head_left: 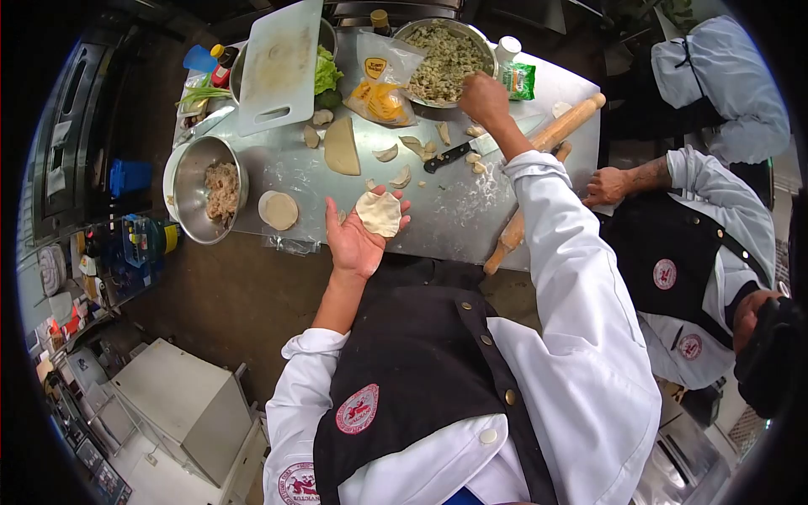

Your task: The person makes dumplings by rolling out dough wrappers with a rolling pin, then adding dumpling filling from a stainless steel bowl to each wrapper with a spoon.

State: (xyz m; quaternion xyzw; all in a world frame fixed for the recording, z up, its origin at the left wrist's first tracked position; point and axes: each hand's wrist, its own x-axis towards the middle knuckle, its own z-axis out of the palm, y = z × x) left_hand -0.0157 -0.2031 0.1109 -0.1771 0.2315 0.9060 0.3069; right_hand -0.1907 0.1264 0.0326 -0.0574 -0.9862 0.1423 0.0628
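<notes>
On the upturned palm of my left hand point(353, 244) lies a thin round dough wrapper point(379, 215), with the fingers spread beneath it. My right hand point(484, 99) is at the near right rim of a large metal bowl point(446, 103) of chopped green-and-white filling point(444, 59). Its fingers are bent together, and what they hold, if anything, is hidden. Between my hands are dough scraps point(401, 177), a black-handled knife point(448, 157) and a larger flat piece of dough point(341, 147). A stack of dough rounds point(279, 210) sits left of my left hand.
A metal bowl of minced filling point(223, 189) stands at the table's left edge. A white cutting board point(282, 71) leans behind it. Rolling pins point(564, 122) lie at right, near a co-worker's hand point(608, 185). A plastic bag point(383, 80) and green packet point(519, 82) flank the large bowl.
</notes>
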